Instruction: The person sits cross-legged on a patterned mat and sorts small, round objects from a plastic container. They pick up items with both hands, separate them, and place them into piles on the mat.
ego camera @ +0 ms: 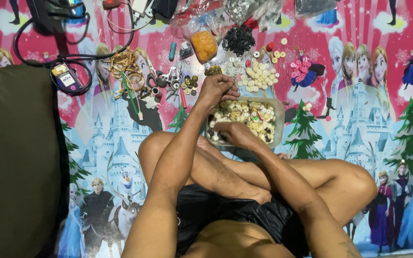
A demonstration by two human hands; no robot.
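Left hand [217, 89]: fingers bunched, held over the far rim of the clear tray [279, 125]; whether a button is pinched cannot be told | Right hand [232, 132]: curled, fingertips dipped among the cream buttons [249, 117] in the tray | Tray: set on the patterned floor mat [350, 119], before the crossed legs | Sorted button piles [259, 76] laid just beyond.

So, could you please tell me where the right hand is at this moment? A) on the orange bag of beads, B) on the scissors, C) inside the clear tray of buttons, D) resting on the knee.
C: the right hand reaches into the clear tray of cream buttons, while the left hand hovers at the tray's far rim.
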